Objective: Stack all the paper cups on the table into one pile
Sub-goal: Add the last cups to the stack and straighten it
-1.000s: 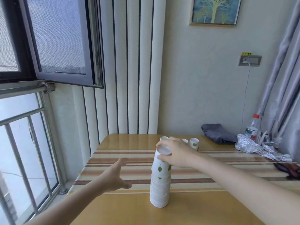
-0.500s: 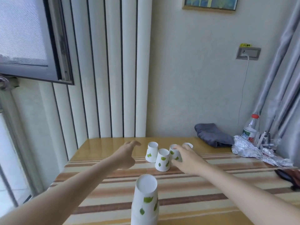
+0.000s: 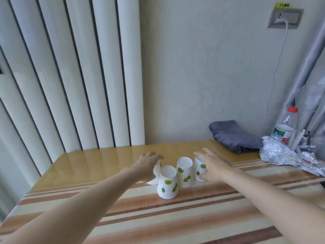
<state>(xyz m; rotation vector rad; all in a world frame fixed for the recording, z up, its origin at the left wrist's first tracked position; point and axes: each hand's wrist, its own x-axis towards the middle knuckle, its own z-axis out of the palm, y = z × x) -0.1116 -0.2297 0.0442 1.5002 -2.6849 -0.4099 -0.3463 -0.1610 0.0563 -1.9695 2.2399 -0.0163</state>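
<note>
Both hands have reached forward since the earlier frame, and the tall stack has dropped out of view. Left hand (image 3: 146,165) curls around a tilted cup (image 3: 156,175), mostly hiding it. Right hand (image 3: 212,166) clasps the rightmost cup (image 3: 199,170). Two upturned cups (image 3: 168,182) stand between on the bench (image 3: 105,161).

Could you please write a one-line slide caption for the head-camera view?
Left hand and right hand close on the outer two of four upturned paper cups on a striped table.

Both forearms are showing bare, with no sleeves reaching into view. The left hand (image 3: 146,164) and right hand (image 3: 213,166) are wearing nothing.
</note>
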